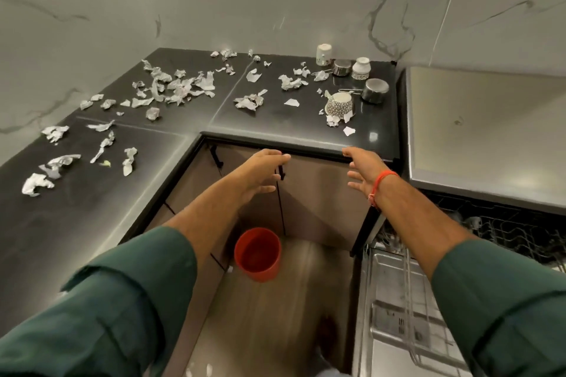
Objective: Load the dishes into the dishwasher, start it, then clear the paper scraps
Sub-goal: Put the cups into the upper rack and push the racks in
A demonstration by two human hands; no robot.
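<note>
Both my hands reach forward, empty, fingers spread, just below the front edge of the dark counter (275,119). My left hand (265,170) is in front of a cabinet handle; my right hand (363,171) wears an orange thread. Upside-down dishes stand at the counter's back right: a patterned bowl (339,104), a steel bowl (374,90), a small white patterned bowl (361,68), another steel bowl (342,67) and a white cup (324,54). Several crumpled paper scraps (180,87) litter the counter. The dishwasher (428,300) stands open at lower right with its rack (514,232) showing.
A red bucket (258,254) stands on the wooden floor below my hands, against the corner cabinets. A grey appliance top (490,131) sits right of the counter above the dishwasher. A few scraps lie on the floor near the bottom edge. Marble wall behind.
</note>
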